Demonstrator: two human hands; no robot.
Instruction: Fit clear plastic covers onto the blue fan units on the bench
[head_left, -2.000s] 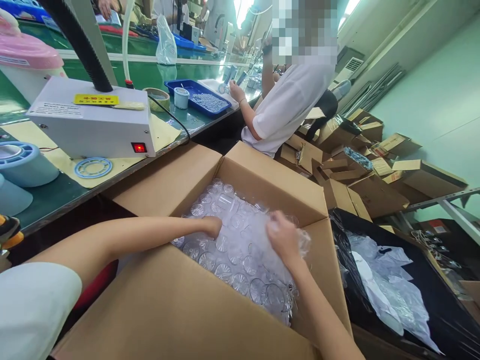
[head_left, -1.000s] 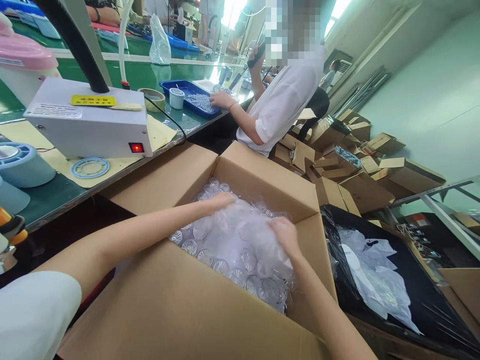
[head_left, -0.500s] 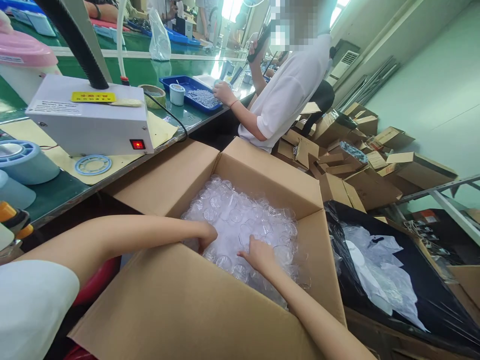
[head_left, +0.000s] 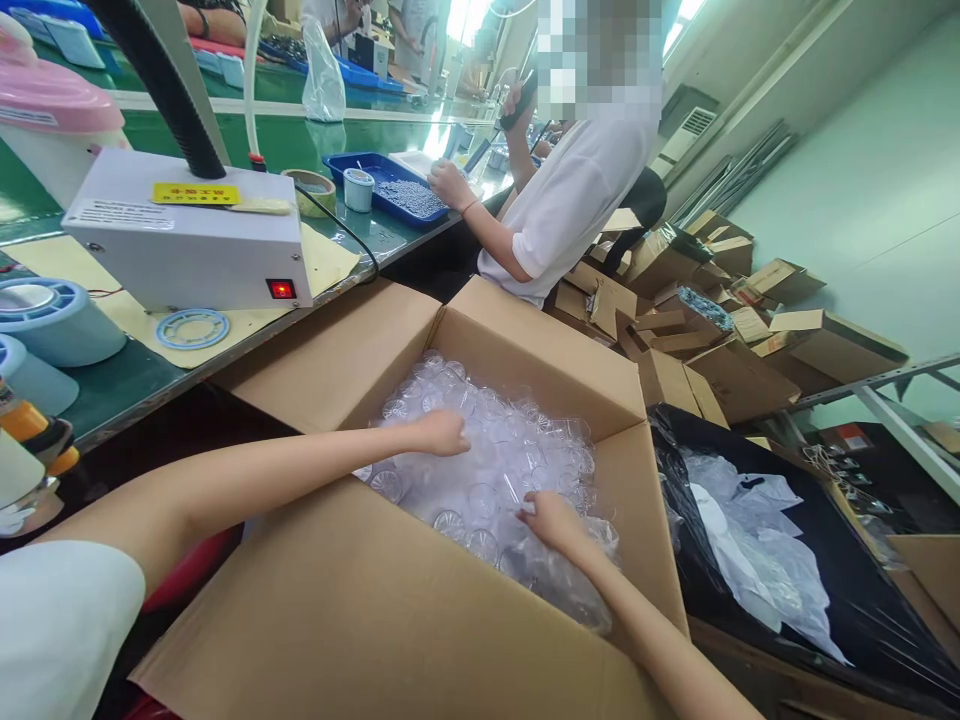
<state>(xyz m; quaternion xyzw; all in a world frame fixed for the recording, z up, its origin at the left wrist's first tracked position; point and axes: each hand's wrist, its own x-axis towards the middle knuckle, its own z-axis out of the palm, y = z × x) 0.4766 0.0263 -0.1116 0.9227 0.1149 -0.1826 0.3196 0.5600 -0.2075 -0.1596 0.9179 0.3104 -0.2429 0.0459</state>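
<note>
A large cardboard box [head_left: 420, 600] stands open before me, its flaps spread. Many clear plastic cup-like pieces [head_left: 484, 545] with round ends fill it, partly under hazy clear film. Over the far left part of the pieces is my left hand [head_left: 442, 433], its fingers curled closed; what they hold is hidden. My right hand [head_left: 553, 520] is over the near right part, thumb and fingers pinched together on what looks like a clear plastic bag [head_left: 577, 592]. This bag bulges up beside and below that hand, along the box's right inner side.
On the green bench [head_left: 127, 400] at left stand a white machine [head_left: 187, 250] with a lit red switch, a blue ring [head_left: 193, 328] and blue spools [head_left: 60, 320]. A person [head_left: 577, 190] works beyond the box. Cartons [head_left: 720, 370] and a black-lined bin [head_left: 862, 610] lie to the right.
My left hand has risen out of the pieces and moved right and away. My right hand has shifted right and nearer, its fingers closing, and the plastic bag now bulges up beside it.
</note>
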